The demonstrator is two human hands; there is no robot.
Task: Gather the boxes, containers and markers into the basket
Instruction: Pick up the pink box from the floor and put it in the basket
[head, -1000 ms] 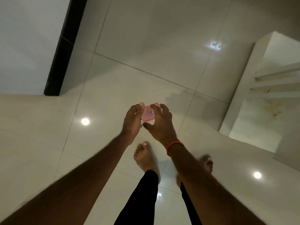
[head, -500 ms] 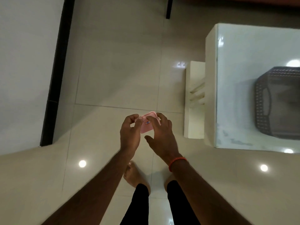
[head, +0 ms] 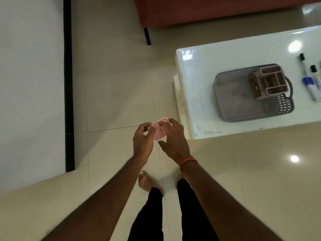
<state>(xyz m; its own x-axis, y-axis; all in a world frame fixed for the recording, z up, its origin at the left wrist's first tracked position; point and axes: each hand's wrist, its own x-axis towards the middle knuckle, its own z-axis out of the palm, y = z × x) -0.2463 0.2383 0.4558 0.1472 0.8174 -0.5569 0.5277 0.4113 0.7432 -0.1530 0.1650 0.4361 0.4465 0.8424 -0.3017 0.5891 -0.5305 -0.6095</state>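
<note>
Holding pink container between left hand and right hand, fingers curled on opposite edges, likely for steady carrying. Not yet in basket, well right of both.

Glossy white table right; red sofa behind, black leg; beige tiled floor.
</note>
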